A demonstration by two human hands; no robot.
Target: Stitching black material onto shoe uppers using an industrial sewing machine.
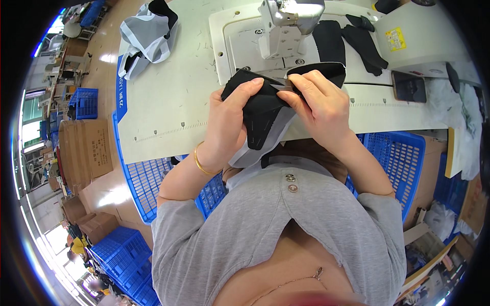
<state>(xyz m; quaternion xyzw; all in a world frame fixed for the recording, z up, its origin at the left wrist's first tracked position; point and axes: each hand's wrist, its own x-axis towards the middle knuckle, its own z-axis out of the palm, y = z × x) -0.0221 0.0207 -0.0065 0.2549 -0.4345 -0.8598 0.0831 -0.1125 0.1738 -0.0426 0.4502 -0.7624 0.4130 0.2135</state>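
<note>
A black fabric piece (263,120) with light stitches and a grey-and-white trailing part (286,120) is stretched between my hands, in front of the sewing machine (288,33). My left hand (229,120) is closed on its left side, thumb lying on top. Close by, my right hand (322,104) pinches the fabric's upper edge between thumb and fingers. A black flap (332,72) of fabric stands out behind the right fingers. What lies right between the fingertips is too small to make out. The lower end of the fabric hangs over the table's front edge toward my lap.
On the white table (168,102) lie a grey-and-black fabric bundle (148,38) at far left, black fabric pieces (362,48) right of the machine and a phone (409,86). Blue baskets (145,178) sit beneath the front edge. Cardboard boxes (87,153) stand at left.
</note>
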